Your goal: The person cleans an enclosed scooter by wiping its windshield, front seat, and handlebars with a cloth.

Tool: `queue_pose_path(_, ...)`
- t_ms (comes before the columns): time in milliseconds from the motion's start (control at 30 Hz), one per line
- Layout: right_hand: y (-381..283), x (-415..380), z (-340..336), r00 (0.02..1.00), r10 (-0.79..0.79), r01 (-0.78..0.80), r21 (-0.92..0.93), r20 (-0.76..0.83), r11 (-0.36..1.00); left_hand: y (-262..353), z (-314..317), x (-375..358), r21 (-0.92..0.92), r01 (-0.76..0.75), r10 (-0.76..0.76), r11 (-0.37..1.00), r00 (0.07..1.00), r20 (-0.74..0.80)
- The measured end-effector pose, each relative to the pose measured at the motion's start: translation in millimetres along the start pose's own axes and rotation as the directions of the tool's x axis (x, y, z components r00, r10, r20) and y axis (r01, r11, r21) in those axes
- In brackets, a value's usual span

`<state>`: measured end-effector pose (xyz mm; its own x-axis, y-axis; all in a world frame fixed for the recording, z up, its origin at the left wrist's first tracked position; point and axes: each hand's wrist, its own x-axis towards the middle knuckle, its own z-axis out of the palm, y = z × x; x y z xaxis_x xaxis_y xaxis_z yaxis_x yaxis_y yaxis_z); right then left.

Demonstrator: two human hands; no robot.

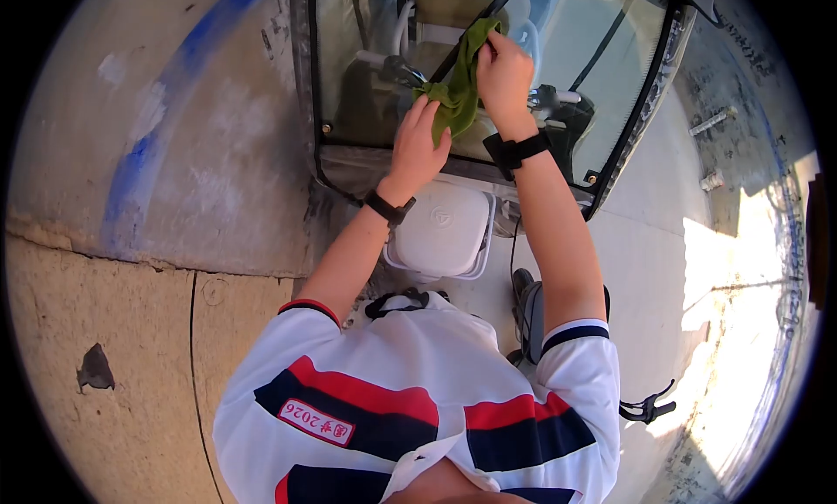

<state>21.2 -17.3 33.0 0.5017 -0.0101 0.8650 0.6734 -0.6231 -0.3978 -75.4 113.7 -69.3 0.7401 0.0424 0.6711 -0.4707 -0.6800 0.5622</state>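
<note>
My right fingers (496, 44) are pinching the green cloth (464, 84) near its top, my left fingers (419, 112) gripping lower down, its length slanting up rightward between them.

The person has two hands, one left hand (417, 155) and one right hand (506, 81), and wears two black wristbands (389, 207), one per arm. There is one green cloth (458, 94), in front of one clear pane (584, 33). Two bolts (327, 128) sit by the pane's edge, one at each lower corner. Through the pane, two light handlebar ends (372, 59) show, one toward each side edge. Beyond its lower edge is one white boxy part (443, 229); beyond its right edge, two short rods (715, 120); beyond its left edge, one blue stripe (132, 183).
</note>
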Motion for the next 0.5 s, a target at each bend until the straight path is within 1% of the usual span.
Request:
queue_pose_path(167,-11.8,12.5,18.4,0.998,-0.024,0.021,0.063,0.053,0.998,-20.1,-16.7,13.1,0.161,-0.033,0.041,0.986,0.998,-0.047)
queue_pose_path(367,-25.2,25.1,37.2,0.994,-0.018,0.004,0.128,0.104,0.992,-38.2,-36.9,34.0,0.218,-0.025,0.044,0.976,0.996,-0.082)
queue_pose_path(467,-27.9,30.7,47.5,0.993,-0.048,0.031,0.154,0.111,0.988,-45.5,-49.4,45.9,0.251,-0.008,0.021,0.968,0.999,-0.049)
queue_pose_path(500,-30.0,32.9,49.1,0.989,-0.059,0.037,0.154,0.136,0.987,-47.5,-52.7,49.9,0.261,-0.006,0.022,0.965,0.998,-0.056)
